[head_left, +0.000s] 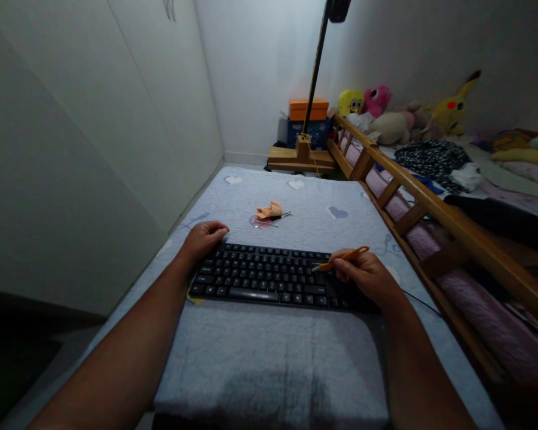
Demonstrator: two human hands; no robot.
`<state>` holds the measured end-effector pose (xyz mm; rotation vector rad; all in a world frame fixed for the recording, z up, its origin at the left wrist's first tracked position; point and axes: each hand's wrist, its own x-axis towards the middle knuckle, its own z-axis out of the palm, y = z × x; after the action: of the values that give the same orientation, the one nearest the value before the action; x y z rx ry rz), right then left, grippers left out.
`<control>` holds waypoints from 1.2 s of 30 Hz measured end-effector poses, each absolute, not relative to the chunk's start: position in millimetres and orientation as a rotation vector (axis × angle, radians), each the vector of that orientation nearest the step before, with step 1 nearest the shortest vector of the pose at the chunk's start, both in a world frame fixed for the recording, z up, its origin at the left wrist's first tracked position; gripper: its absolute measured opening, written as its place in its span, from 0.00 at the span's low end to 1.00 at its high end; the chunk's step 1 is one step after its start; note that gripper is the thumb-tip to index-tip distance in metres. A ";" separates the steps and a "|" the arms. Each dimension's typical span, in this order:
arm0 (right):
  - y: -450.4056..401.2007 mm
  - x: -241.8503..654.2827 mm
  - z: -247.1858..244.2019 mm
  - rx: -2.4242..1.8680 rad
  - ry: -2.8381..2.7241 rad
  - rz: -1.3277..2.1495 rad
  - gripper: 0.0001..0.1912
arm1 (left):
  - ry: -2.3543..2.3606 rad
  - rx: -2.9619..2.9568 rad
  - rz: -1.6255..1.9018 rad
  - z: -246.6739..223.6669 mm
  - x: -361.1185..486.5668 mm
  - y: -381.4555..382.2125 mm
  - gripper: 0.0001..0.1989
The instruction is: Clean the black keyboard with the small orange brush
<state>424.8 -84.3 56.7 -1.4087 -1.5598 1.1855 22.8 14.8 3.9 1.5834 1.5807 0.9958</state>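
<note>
A black keyboard (260, 272) lies flat on the cloth-covered table in front of me. At its far left corner is my left hand (204, 237), with fingers curled together against the edge; the exact contact underneath is hidden. My right hand (356, 272) is closed around a small orange-handled brush (354, 254), above the keyboard's right part. The brush's pale tip points left, down at the keys. Beyond the keyboard sit a crumpled orange cloth (269, 210) and thin metal tools (266, 224). Something yellow (196, 301) peeks out under the keyboard's near left corner.
A pale blue cloth (269, 358) with hearts covers the table. A wooden bed rail (412, 197) runs along the right, with plush toys (394, 125) behind it. White cabinet doors (116, 119) stand at left. The keyboard cable (421, 303) trails right. A wooden stand (301, 156) is beyond.
</note>
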 end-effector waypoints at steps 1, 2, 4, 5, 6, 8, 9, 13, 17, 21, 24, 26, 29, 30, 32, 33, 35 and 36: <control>-84.9 425.1 57.5 -1.403 -1.560 1.204 0.20 | 1.585 1.584 0.996 3.9 22.9 14.9 0.17; -85.4 425.4 58.2 -1.397 -1.561 1.219 0.19 | 1.586 1.586 0.996 4.0 23.0 15.0 0.17; -85.9 425.6 59.3 -1.384 -1.564 1.229 0.18 | 1.584 1.590 1.002 4.1 22.9 15.0 0.17; -85.9 425.5 59.6 -1.376 -1.563 1.225 0.18 | 1.585 1.589 1.005 4.2 22.9 14.9 0.17; -85.8 425.3 59.9 -1.370 -1.556 1.211 0.18 | 1.587 1.589 1.007 4.5 22.9 14.8 0.17; -85.6 424.1 59.9 -1.361 -1.541 1.167 0.17 | 1.592 1.587 1.006 5.4 23.2 14.3 0.17; -85.8 423.2 59.7 -1.360 -1.538 1.138 0.17 | 1.595 1.584 1.002 5.9 23.4 14.1 0.17; -89.4 417.6 57.8 -1.381 -1.545 1.016 0.17 | 1.582 1.578 1.006 7.0 24.5 13.3 0.17; -93.3 409.3 54.2 -1.400 -1.496 0.853 0.16 | 1.575 1.568 1.012 5.4 24.2 13.6 0.18; -93.0 399.3 50.1 -1.391 -1.532 0.648 0.14 | 1.570 1.555 1.019 4.2 23.6 13.8 0.19; -92.8 393.5 47.7 -1.403 -1.612 0.542 0.12 | 1.565 1.552 1.021 3.6 23.4 13.9 0.19; -93.4 392.1 46.8 -1.415 -1.650 0.526 0.13 | 1.566 1.555 1.017 3.1 23.2 14.0 0.18; -94.8 393.4 46.8 -1.423 -1.674 0.535 0.13 | 1.577 1.573 1.013 2.9 23.1 14.1 0.18; -95.2 394.4 47.2 -1.425 -1.675 0.541 0.13 | 1.581 1.581 1.009 3.1 23.2 14.0 0.18; -95.8 396.7 48.4 -1.422 -1.680 0.558 0.13 | 1.586 1.598 1.002 3.8 23.3 13.9 0.18; -96.2 397.9 49.1 -1.416 -1.687 0.569 0.13 | 1.586 1.604 0.998 4.1 23.3 13.9 0.17; -96.9 400.4 50.4 -1.404 -1.700 0.590 0.13 | 1.591 1.607 0.992 4.5 23.1 14.3 0.18; -97.3 401.6 50.9 -1.402 -1.702 0.603 0.13 | 1.594 1.608 0.988 4.4 22.9 14.7 0.18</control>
<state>401.6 -97.3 50.9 -1.4018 -1.7022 0.6032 22.9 14.7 4.4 1.6084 1.5939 0.9875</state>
